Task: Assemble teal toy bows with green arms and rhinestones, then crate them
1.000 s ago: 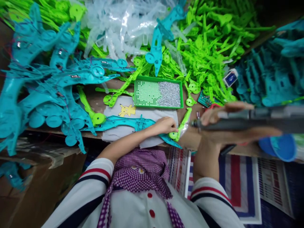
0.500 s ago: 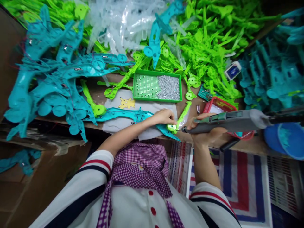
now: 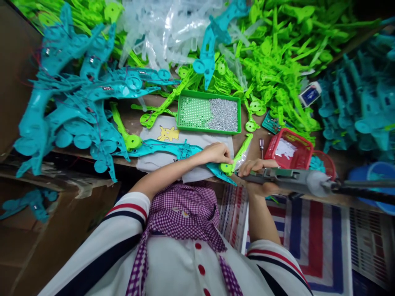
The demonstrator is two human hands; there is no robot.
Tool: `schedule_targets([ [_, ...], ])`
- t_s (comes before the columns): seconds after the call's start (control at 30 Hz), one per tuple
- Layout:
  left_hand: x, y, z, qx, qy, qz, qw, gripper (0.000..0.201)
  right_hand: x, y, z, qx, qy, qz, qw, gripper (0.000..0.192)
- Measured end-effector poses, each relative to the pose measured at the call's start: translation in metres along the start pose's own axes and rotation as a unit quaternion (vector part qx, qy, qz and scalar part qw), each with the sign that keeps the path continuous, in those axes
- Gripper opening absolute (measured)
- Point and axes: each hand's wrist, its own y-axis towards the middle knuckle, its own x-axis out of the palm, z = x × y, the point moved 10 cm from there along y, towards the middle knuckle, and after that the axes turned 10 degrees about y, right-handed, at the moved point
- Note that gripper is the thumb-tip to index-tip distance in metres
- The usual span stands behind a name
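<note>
My left hand (image 3: 217, 153) presses down on a long teal plastic part (image 3: 168, 149) that lies on a white cloth (image 3: 160, 160) at the table's near edge. A lime green plastic part (image 3: 239, 156) sits on the teal part's right end, under my fingertips. My right hand (image 3: 257, 176) grips a grey electric screwdriver (image 3: 290, 179), held nearly level, with its tip touching the round end of the green part. A green tray (image 3: 209, 116) with small silver screws lies just beyond the cloth.
Heaps of teal parts (image 3: 77, 102), lime green parts (image 3: 271, 49) and clear parts (image 3: 173, 28) cover the back of the table. A red basket (image 3: 290, 150) stands right of my hands, a blue bowl (image 3: 378, 172) further right. Cardboard boxes stand at lower left.
My right hand has brought the screwdriver down and leftward from a raised position until its tip meets the green part. The red basket has come into view. My left hand has stayed on the teal part.
</note>
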Motion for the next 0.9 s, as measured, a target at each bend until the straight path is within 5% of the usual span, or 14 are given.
schedule_targets([
  [0.2, -0.001, 0.003, 0.006, 0.001, 0.034, 0.01, 0.999, 0.021, -0.001, -0.001, -0.013, -0.073, 0.036, 0.05, 0.995, 0.055],
  [0.3, -0.013, -0.018, 0.025, 0.014, 0.123, 0.087, 0.988, 0.018, 0.003, 0.009, -0.021, -0.071, -0.002, 0.071, 0.995, 0.057],
  [0.4, -0.02, -0.079, 0.048, 0.088, 0.181, 0.198, 0.959, 0.018, 0.003, 0.023, -0.037, -0.101, -0.067, 0.095, 0.988, 0.046],
  [0.47, -0.017, -0.134, 0.045, 0.129, 0.163, 0.252, 0.945, 0.021, 0.008, 0.032, -0.047, -0.134, -0.107, 0.085, 0.981, 0.035],
  [0.63, -0.033, -0.237, -0.04, -0.048, 0.149, 0.423, 0.892, 0.039, 0.024, 0.044, -0.035, -0.141, -0.125, 0.055, 0.981, 0.031],
  [0.73, -0.046, -0.243, -0.073, -0.095, 0.071, 0.409, 0.905, 0.029, 0.036, 0.04, -0.023, -0.123, -0.129, 0.048, 0.983, 0.032],
  [0.9, -0.07, -0.201, -0.068, -0.085, 0.059, 0.229, 0.968, 0.005, 0.052, 0.041, -0.022, -0.125, -0.115, 0.002, 0.986, 0.033],
])
